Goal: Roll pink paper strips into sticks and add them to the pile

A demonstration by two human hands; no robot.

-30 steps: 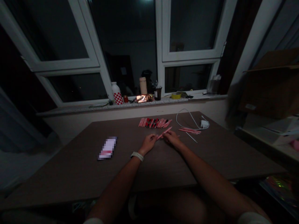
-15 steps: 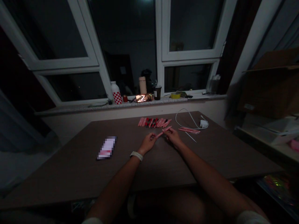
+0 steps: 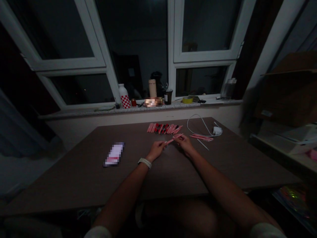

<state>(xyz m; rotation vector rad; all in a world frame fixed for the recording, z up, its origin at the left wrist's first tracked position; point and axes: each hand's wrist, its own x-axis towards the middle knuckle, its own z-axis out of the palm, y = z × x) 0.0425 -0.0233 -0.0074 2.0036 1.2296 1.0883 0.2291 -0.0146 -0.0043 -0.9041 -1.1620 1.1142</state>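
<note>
Night is dark behind two large white-framed windows (image 3: 138,43), and under them runs a speckled stone sill (image 3: 74,112). On this sill stand one bottle with red and white checks (image 3: 125,98), one tan bottle (image 3: 152,88), one dark cup (image 3: 168,97), one yellow roll of tape (image 3: 187,100) and one clear jar (image 3: 228,89). At the right side is a cardboard box (image 3: 287,96).

The brown tabletop (image 3: 61,185) is smooth and flat. On its left part lies one flat object (image 3: 114,154), too blurred to name. Further ahead is one tight row of pink sticks (image 3: 163,129) with red and dark parts, too many and too close for an exact count. To the right lie about three loose pink sticks (image 3: 201,138), one thin white stick (image 3: 203,144), and one white cable (image 3: 195,127) that curves to one white charger (image 3: 217,131).

Two hands are over the tabletop, just in front of the row: the left hand (image 3: 156,151), with a white band (image 3: 145,162) on its wrist, and the right hand (image 3: 184,145). Between them is one pink stick (image 3: 174,138), held slanted. The right fingers (image 3: 179,137) are closed on its upper part, and the left fingers (image 3: 162,143) pinch its lower end, though the dim light makes this grip harder to see.
</note>
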